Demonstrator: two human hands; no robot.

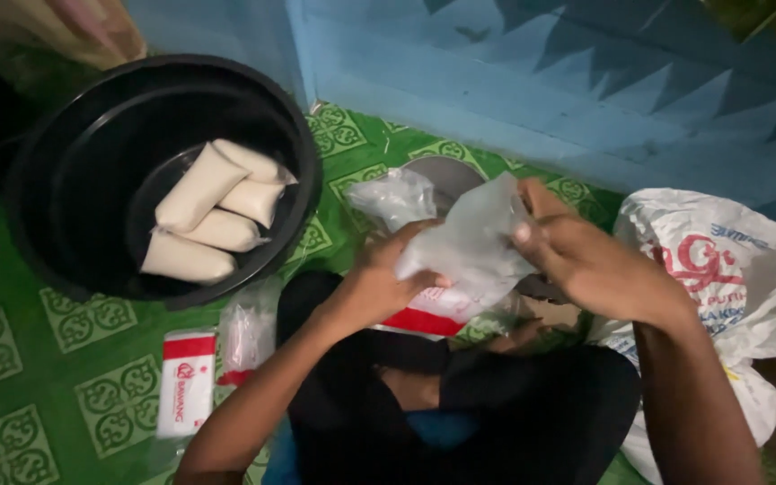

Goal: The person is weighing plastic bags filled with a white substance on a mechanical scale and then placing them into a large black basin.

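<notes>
Four filled pouches (213, 214) in basin (65, 135); both hands (379, 283) (586, 260) hold one bag (473, 242).

We can't see what sits under the clear plastic bag (469, 247); both hands cover its edges. Right of it, the white sack (729, 278) runs off frame. Metal bowl (446, 175) behind the bag is mostly hidden.

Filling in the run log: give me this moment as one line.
left hand: holds clear plastic bag | right hand: pinches bag top | black tub: filled white packets | floor: green mat
</notes>
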